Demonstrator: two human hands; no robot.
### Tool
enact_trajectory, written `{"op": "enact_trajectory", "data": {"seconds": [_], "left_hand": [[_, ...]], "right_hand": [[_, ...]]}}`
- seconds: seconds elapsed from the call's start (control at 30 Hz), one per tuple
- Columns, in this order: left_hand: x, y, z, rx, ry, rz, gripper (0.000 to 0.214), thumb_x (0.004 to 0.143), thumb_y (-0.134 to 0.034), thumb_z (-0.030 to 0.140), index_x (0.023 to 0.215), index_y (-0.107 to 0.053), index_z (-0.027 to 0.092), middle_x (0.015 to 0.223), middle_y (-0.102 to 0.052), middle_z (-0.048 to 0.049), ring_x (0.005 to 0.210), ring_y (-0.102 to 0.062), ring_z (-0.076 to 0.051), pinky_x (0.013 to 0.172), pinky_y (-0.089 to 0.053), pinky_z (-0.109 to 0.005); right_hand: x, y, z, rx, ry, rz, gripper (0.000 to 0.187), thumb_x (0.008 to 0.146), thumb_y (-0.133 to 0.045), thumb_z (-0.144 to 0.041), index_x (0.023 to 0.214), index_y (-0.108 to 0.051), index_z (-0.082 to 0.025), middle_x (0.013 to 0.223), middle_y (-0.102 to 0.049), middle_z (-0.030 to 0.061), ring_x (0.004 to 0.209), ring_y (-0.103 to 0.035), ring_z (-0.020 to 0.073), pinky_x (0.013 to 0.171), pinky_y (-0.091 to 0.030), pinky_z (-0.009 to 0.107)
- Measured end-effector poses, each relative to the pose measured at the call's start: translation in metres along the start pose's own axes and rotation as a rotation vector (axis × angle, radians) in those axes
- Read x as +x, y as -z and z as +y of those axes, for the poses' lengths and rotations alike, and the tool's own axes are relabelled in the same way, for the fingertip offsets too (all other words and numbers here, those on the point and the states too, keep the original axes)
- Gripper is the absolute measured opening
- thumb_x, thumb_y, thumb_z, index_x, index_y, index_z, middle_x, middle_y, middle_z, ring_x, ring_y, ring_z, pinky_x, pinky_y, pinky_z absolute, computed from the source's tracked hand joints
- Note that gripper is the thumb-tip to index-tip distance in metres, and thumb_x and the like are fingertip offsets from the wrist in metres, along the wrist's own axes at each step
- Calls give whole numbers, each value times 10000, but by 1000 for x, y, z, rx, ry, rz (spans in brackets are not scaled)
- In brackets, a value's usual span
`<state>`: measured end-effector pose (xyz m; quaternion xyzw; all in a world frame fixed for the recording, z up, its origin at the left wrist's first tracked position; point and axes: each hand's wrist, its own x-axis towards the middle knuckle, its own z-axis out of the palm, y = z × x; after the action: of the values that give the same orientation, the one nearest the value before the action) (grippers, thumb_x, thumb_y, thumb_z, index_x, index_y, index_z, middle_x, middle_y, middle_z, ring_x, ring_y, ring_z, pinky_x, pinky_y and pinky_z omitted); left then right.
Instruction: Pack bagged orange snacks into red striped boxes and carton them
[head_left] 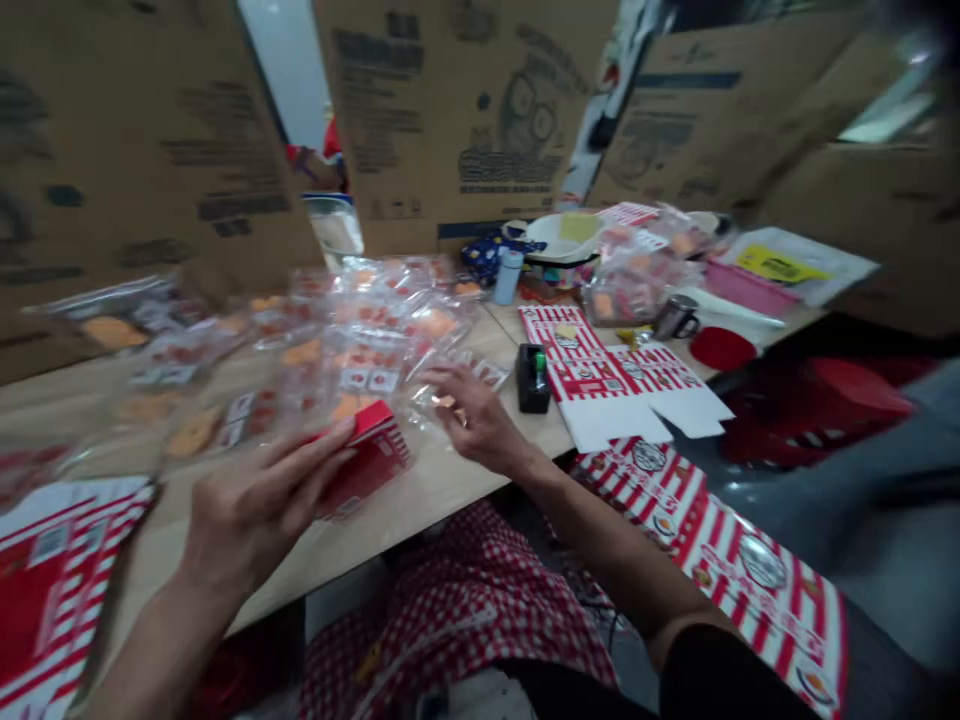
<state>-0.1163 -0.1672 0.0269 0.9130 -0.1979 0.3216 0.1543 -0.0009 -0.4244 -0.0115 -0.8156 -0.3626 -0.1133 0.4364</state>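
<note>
My left hand [251,500] is closed around a small red carton [367,465] with a red-and-white striped side, held just above the table's front edge. To its right, my right hand [476,415] has its fingers curled on a clear plastic packet [426,405]; blur hides the exact grip. Beyond both hands lies a spread of clear packets [367,345] with orange pieces and small printed sachets inside. A black tape dispenser [533,380] with a green part stands right of my right hand.
Flattened striped cartons [577,355] lie on the table at the right, and more striped card [720,550] is below its edge. A striped stack [67,580] sits at left. A light-blue bottle [508,277], metal mug [676,317] and cardboard boxes [450,110] stand behind.
</note>
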Motion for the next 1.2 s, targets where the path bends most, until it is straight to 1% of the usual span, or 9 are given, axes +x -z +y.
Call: {"op": "enact_trajectory", "data": {"seconds": [0.07,0.13,0.23,0.47,0.57,0.67,0.9,1.03,1.2], "left_hand": [[6,-17,-4,14,23,56,379,943,-651,301,1305,-668,413,1092,-777,41,812,-761,-218,635,-578,-310],[11,-30,-4,1,15,65,341,942,-647,309,1262,-688,421,1060,-783,63,779,-764,-213,593,-576,-305],[16,-40,-2,-37,26,60,299,940,-642,335,1220,-709,419,1028,-794,76,751,-770,-213,575,-585,-314],[16,-38,-5,-74,65,24,302,920,-632,359,1193,-717,459,1055,-797,96,894,-784,-254,718,-641,-389],[16,-36,-4,-66,77,28,197,908,-644,388,1076,-744,371,960,-805,64,763,-778,-212,617,-613,-312],[18,-34,2,-70,68,55,99,887,-680,387,926,-714,303,884,-787,56,649,-740,-155,567,-572,-251],[22,-22,14,-84,-1,-23,111,959,-576,262,976,-683,283,1016,-726,14,812,-713,-147,713,-518,-264],[25,-18,21,48,-94,3,92,964,-587,260,912,-661,245,921,-736,-1,774,-679,-179,693,-476,-309],[22,-22,29,30,-32,2,49,939,-617,196,903,-638,223,930,-731,-25,769,-647,-188,733,-497,-321]], "right_hand": [[-15,30,30,-239,-479,77,400,912,-493,-101,1293,-574,-194,1371,-566,129,1268,-561,249,1060,-482,391],[-31,52,61,-383,-823,133,389,929,-539,-214,1305,-549,-112,1369,-526,229,1229,-581,342,1035,-480,494],[-43,60,96,-415,-1000,147,559,917,-605,-393,1340,-478,-51,1351,-494,312,1187,-593,432,974,-479,583],[-43,58,127,-245,-1049,97,460,841,-719,-264,1237,-517,-147,1306,-575,197,1183,-615,348,912,-513,415],[-51,72,136,-33,-1110,79,285,912,-687,-324,1107,-567,-154,1008,-675,95,883,-712,232,643,-521,271],[-54,85,144,197,-1197,78,221,1006,-578,-354,964,-597,-138,748,-635,8,598,-657,137,471,-452,210],[-57,96,135,578,-1155,206,110,878,-662,-230,933,-579,-182,784,-655,-8,578,-716,182,545,-603,300],[-67,92,130,669,-1135,271,217,792,-723,-259,849,-521,-207,764,-652,-21,575,-718,197,551,-608,320],[-80,80,129,670,-1105,358,260,781,-754,-259,777,-500,-205,753,-661,-15,666,-726,174,663,-618,300]]}}
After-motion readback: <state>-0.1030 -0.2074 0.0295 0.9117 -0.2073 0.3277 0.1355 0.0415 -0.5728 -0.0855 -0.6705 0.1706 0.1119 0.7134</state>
